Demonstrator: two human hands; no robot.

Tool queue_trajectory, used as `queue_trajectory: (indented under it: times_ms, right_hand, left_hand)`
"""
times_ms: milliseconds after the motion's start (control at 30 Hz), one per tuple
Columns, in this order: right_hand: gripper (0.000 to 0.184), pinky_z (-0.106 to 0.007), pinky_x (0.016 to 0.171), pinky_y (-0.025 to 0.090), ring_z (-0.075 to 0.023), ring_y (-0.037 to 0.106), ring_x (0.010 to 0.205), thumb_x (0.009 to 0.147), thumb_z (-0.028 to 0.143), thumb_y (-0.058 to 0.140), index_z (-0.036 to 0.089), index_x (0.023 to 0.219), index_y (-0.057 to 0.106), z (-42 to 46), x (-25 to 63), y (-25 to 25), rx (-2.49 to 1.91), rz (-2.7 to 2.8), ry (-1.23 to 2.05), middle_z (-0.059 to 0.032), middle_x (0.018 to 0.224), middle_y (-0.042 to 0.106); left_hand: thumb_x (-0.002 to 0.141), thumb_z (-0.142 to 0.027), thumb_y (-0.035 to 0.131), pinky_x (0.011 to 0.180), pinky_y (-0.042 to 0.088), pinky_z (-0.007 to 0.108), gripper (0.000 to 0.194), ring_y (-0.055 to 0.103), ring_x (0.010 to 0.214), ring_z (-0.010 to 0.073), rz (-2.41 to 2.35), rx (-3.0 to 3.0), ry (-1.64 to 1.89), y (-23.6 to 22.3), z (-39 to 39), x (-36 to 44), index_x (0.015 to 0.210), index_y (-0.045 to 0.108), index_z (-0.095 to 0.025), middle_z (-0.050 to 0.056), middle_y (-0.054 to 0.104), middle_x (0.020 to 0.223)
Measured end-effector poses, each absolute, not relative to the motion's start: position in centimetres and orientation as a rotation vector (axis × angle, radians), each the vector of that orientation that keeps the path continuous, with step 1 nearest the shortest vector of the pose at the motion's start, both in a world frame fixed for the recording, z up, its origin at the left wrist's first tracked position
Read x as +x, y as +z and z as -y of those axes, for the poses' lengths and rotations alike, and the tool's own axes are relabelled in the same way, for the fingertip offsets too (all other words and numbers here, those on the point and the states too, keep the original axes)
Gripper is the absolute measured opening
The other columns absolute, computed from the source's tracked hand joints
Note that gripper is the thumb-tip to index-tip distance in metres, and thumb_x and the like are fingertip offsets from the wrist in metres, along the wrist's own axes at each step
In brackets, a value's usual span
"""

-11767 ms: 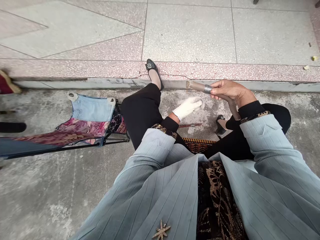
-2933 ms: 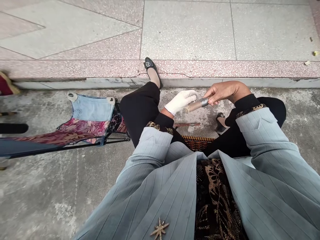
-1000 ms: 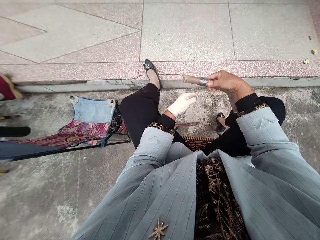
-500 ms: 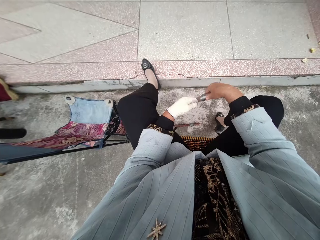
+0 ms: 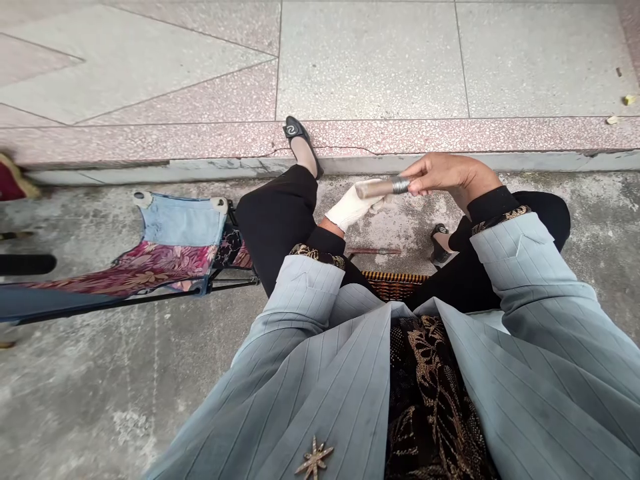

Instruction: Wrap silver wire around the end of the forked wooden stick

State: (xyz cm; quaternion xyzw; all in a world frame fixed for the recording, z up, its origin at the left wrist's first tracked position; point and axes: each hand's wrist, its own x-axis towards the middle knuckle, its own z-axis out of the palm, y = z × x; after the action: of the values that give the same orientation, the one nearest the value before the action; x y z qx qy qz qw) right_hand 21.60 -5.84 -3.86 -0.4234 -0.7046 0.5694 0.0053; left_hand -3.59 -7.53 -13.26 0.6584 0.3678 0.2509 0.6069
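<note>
A short brown rod [image 5: 375, 189] with silvery wire wound round one end is held between my hands above the concrete. My right hand [image 5: 445, 175], bare, pinches the wire-wound end between thumb and fingers. My left hand [image 5: 350, 205], in a white knit glove, lies under and behind the rod's plain end, its fingers curled beneath it and partly hidden. Below my hands, a thin reddish-brown stick [image 5: 367, 251] with a wire-like band lies low in front of the rim of a woven basket [image 5: 397, 283] between my legs.
A folding chair [image 5: 170, 260] with floral and blue fabric stands at my left. In front runs a raised tiled step [image 5: 370, 73] with a cracked pink edge; my left shoe [image 5: 295, 133] rests on it. My right shoe [image 5: 440, 243] is on the concrete.
The rod's plain end has come into sight above the gloved palm, where my left fingers covered it before. My right hand has risen slightly and turned the rod.
</note>
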Motion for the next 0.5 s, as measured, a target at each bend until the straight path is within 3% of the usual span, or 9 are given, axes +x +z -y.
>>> queue_trajectory:
  times_ms: [133, 300, 500]
  right_hand:
    - [0.055, -0.026, 0.067, 0.045, -0.0134, 0.056, 0.071, 0.08, 0.058, 0.079, 0.021, 0.122, 0.077, 6.1, 21.5, -3.1, -1.376, 1.956, 1.666, -0.0006, 0.079, 0.07]
    - [0.038, -0.027, 0.063, 0.043, -0.0133, 0.053, 0.066, 0.082, 0.046, 0.08, 0.021, 0.11, 0.08, 5.7, 21.1, -3.7, -1.583, 1.866, 1.436, -0.0003, 0.073, 0.066]
    - [0.024, -0.03, 0.067, 0.038, -0.0146, 0.053, 0.071, 0.088, 0.027, 0.072, 0.014, 0.106, 0.08, 5.7, 19.7, -3.6, -1.986, 2.241, 1.07, -0.0035, 0.075, 0.063]
  left_hand:
    - [0.094, -0.055, 0.059, 0.054, 0.033, 0.025, 0.04, 0.04, 0.053, 0.0098, -0.746, 1.454, 0.503, -12.9, 8.3, -3.0, 0.081, 0.062, -0.017, -0.001, 0.05, 0.061]
    - [0.093, -0.046, 0.057, 0.057, 0.032, 0.025, 0.034, 0.04, 0.056, 0.0089, -0.694, 1.548, 0.483, -12.3, 8.5, -3.0, 0.082, 0.062, -0.015, 0.0, 0.055, 0.069]
    - [0.093, -0.033, 0.05, 0.068, 0.038, 0.026, 0.026, 0.05, 0.069, 0.0133, -0.861, 1.998, 0.374, -11.9, 8.5, -3.1, 0.08, 0.064, -0.015, 0.0, 0.058, 0.073]
